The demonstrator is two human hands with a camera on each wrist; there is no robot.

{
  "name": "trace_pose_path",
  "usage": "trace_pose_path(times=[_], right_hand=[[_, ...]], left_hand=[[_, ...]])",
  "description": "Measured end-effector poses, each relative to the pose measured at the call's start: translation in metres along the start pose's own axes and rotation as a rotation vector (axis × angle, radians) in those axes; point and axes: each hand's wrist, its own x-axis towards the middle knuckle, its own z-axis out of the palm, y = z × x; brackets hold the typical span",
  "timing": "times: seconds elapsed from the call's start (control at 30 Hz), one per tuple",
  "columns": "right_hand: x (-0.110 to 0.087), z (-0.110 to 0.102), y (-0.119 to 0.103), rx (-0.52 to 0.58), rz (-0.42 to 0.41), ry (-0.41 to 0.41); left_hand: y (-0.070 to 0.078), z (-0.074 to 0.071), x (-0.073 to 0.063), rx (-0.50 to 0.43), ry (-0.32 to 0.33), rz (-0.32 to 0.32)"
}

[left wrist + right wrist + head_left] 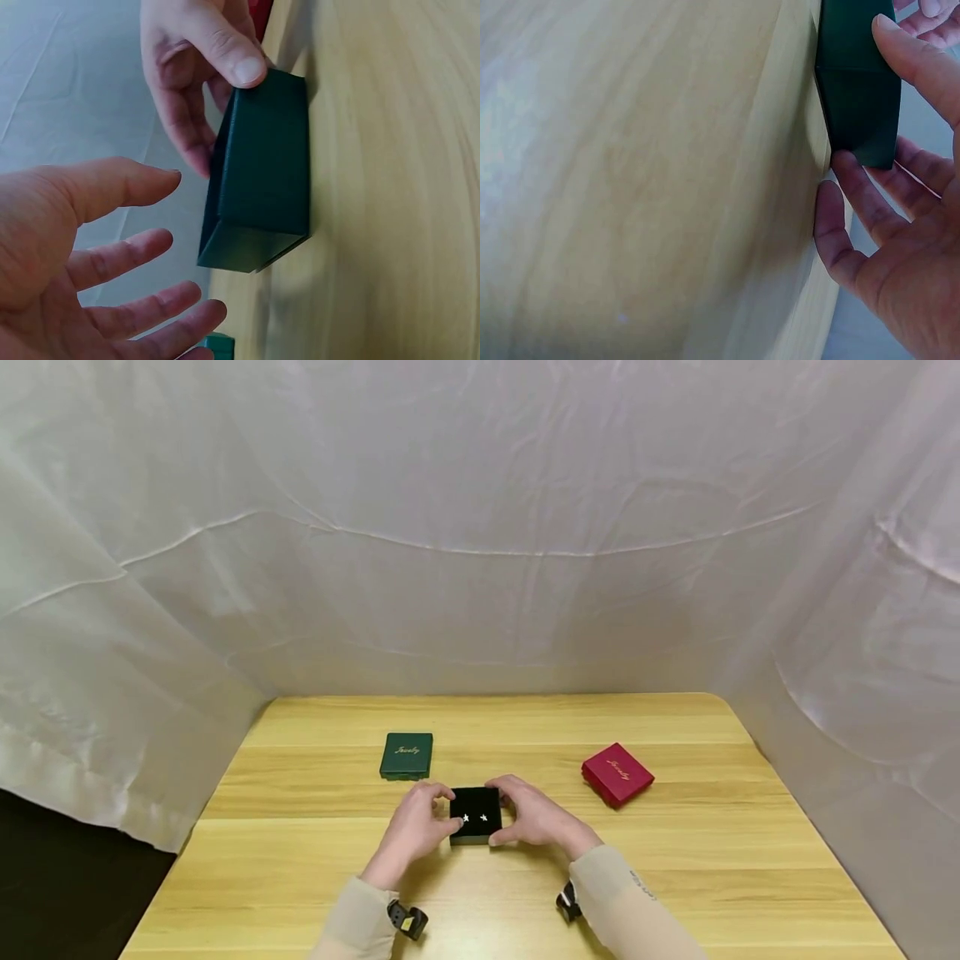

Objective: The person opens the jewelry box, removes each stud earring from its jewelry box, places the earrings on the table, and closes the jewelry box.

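Note:
A dark green jewelry box [470,840] stands uncovered on the table, its black insert [474,800] facing up. Two small star-shaped earrings [483,817] sit side by side in the insert. At the box's right side my right hand [531,814] holds it, thumb on the near face and fingers around the side and back, as the right wrist view shows. My left hand [105,255] is beside the box's left side with fingers spread and relaxed; the left wrist view shows a gap between them. The insert is hidden in both wrist views.
Behind and left of the box lies a green piece lettered "Jewelry" [407,755], a lid or a closed box. To the right is a red jewelry box [617,775], turned at an angle. Pale curtains [480,610] enclose the wooden table [712,860] at the back and sides.

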Motion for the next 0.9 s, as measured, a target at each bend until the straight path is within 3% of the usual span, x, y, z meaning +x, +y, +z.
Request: trace_pose_path(times=[0.3, 0.9], right_hand=[[0.001, 0.001, 0.002, 0.025, 0.007, 0.000], [0.002, -0.001, -0.001, 0.016, -0.003, -0.005]], left_hand=[[-0.006, 0.008, 0.002, 0.006, -0.028, -0.010], [-0.010, 0.016, 0.008, 0.070, -0.084, 0.058]])
